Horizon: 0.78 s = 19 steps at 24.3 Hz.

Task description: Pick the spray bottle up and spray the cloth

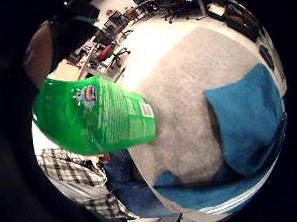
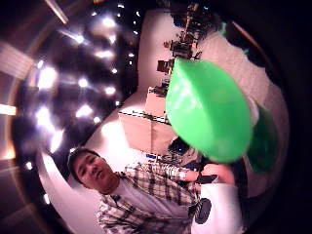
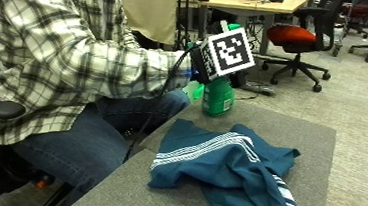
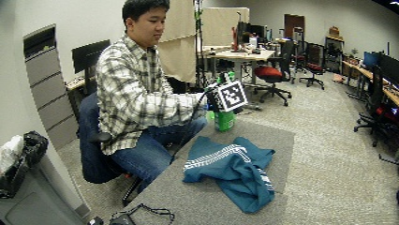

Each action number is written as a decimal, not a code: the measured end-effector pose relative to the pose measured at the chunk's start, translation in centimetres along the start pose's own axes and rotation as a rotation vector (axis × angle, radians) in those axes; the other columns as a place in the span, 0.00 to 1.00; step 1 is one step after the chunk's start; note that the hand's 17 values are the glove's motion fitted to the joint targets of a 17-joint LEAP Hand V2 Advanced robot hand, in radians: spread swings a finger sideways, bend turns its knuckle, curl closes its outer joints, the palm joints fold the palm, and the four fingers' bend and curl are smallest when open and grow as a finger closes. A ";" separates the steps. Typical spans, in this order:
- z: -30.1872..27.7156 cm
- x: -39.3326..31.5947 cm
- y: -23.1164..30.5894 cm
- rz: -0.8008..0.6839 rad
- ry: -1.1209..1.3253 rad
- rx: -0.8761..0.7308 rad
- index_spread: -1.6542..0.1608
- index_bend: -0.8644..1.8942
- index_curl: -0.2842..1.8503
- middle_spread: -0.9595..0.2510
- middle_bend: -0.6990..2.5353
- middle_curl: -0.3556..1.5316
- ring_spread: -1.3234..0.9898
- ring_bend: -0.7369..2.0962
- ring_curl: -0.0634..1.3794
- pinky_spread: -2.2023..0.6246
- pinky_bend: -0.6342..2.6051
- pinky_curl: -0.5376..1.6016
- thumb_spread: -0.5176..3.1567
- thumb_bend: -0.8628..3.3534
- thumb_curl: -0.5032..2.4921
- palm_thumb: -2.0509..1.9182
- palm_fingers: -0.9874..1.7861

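In the outside view my gloved right hand (image 3: 199, 66) grips the upper part of a green spray bottle (image 3: 218, 98) upright at the far end of the grey table (image 3: 302, 128). I cannot tell whether its base touches the table. A blue cloth (image 3: 232, 162) with white stripes lies crumpled in the middle of the table, nearer the camera than the bottle. The wide outside view shows the same hand (image 4: 210, 101), bottle (image 4: 224, 121) and cloth (image 4: 231, 168). The bottle's labelled body (image 1: 96, 116) fills one palm view close to the palm, beside the cloth (image 1: 246, 118). Its green body (image 2: 207, 109) fills the other palm view.
A person in a plaid shirt sits at the table's left side. An office chair with a red seat (image 3: 297, 35) and a wooden desk (image 3: 259, 1) stand behind the table. Black cables (image 4: 140, 213) lie at the table's near end.
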<state>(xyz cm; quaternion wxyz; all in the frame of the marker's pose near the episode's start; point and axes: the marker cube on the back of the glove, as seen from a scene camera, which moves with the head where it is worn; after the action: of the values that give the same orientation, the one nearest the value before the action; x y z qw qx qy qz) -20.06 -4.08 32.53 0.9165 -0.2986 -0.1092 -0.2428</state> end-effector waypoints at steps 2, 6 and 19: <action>-1.2 -0.2 1.1 0.004 0.091 0.012 0.73 0.31 0.35 0.72 0.30 0.43 0.54 0.41 0.36 0.82 0.31 0.42 0.33 0.19 0.40 0.74 0.50; -3.8 -1.2 4.0 0.003 0.274 0.022 0.71 0.32 0.31 0.72 0.29 0.42 0.55 0.40 0.35 0.83 0.32 0.42 0.35 0.19 0.39 0.73 0.46; -12.6 -3.7 19.8 0.265 0.993 0.107 0.69 0.36 0.27 0.72 0.28 0.40 0.58 0.40 0.31 0.85 0.32 0.40 0.40 0.20 0.36 0.70 0.45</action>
<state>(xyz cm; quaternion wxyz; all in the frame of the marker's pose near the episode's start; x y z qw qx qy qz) -12.45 3.71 11.37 0.8948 -0.1113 0.3653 -0.2312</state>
